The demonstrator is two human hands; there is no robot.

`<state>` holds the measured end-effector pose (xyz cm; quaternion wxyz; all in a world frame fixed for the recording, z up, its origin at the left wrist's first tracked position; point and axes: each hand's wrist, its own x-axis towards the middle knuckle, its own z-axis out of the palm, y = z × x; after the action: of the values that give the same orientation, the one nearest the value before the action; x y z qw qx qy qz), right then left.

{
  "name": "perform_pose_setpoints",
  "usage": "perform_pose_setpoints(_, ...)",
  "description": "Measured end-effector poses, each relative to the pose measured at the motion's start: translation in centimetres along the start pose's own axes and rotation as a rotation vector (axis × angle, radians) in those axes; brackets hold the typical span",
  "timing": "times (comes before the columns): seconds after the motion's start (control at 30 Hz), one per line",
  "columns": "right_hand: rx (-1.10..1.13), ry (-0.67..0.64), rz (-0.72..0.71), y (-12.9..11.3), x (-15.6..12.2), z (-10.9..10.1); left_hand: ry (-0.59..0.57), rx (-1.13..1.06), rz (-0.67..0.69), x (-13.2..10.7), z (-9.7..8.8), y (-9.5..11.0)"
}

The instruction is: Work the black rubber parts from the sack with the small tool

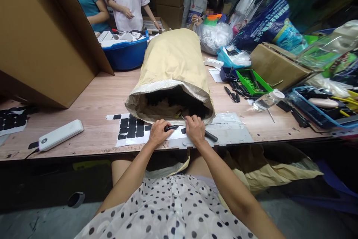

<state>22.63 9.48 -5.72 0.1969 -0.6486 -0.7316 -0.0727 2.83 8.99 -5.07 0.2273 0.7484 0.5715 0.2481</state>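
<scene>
Both my hands rest at the near edge of the wooden table, just in front of the mouth of a tan paper sack lying on its side. My left hand is closed on one end of a thin black rod. My right hand is closed over its other part, and a black rod end sticks out to the right of it. Under the hands lies a white sheet with black square pads and a clear plastic sheet. The sack holds dark pieces inside.
A large cardboard box stands at left, with a white power bank and another pad sheet near it. A blue basin sits behind. Right side holds a green tray, clear bottle, boxes and bags. Three people are at the far side.
</scene>
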Motion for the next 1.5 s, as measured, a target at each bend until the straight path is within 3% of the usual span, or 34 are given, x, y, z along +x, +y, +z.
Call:
perform_pose_setpoints(0.2,-0.016,0.016,-0.028,-0.3,-0.4,0.5,-0.004,-0.006,0.087,-0.9,-0.8,0.4)
perform_pose_setpoints(0.3,-0.007,0.006,-0.029,-0.3,-0.3,0.5,-0.044,-0.091,0.195,-4.0,-1.1,1.2)
perform_pose_setpoints(0.4,-0.015,0.01,-0.028,-0.4,-0.3,0.6,-0.159,-0.166,0.243,-8.6,-0.7,1.6)
perform_pose_setpoints(0.53,-0.028,0.015,-0.02,-0.5,-0.4,0.7,-0.288,-0.076,0.062,-12.9,0.2,0.7)
perform_pose_setpoints(0.67,-0.028,0.01,-0.005,-0.6,-0.3,0.7,-0.413,0.15,-0.259,-13.4,1.0,-0.7)
perform_pose_setpoints(0.73,-0.029,0.016,-0.007,-0.6,-0.3,0.8,-0.495,0.229,-0.352,-12.9,0.9,-0.8)
perform_pose_setpoints(0.83,-0.021,0.026,-0.015,-0.6,-0.3,0.8,-0.6,0.166,-0.33,-11.8,-0.2,0.2)
perform_pose_setpoints(0.97,-0.026,0.03,-0.012,-0.7,-0.3,0.8,-0.664,-0.232,-0.149,-8.1,-2.7,2.9)
perform_pose_setpoints(1.03,-0.031,0.032,-0.01,-0.7,-0.3,0.8,-0.562,-0.334,-0.097,-4.8,-3.4,3.8)
perform_pose_setpoints(1.13,-0.028,0.028,-0.015,-0.8,-0.3,0.8,-0.138,-0.227,-0.045,1.4,-3.0,3.8)
perform_pose_setpoints(1.2,-0.024,0.02,-0.022,-0.8,-0.3,0.8,0.025,-0.061,-0.141,5.3,-2.1,3.2)
perform_pose_setpoints(1.27,-0.025,0.017,-0.029,-0.9,-0.3,0.8,0.06,0.043,-0.212,8.3,-1.1,2.4)
perform_pose_setpoints(1.33,-0.03,0.02,-0.035,-0.9,-0.3,0.7,0.066,0.087,-0.198,10.4,-0.2,1.7)
perform_pose_setpoints(1.5,-0.034,0.018,-0.035,-1.0,-0.4,0.7,0.094,0.118,-0.145,12.2,1.1,0.2)
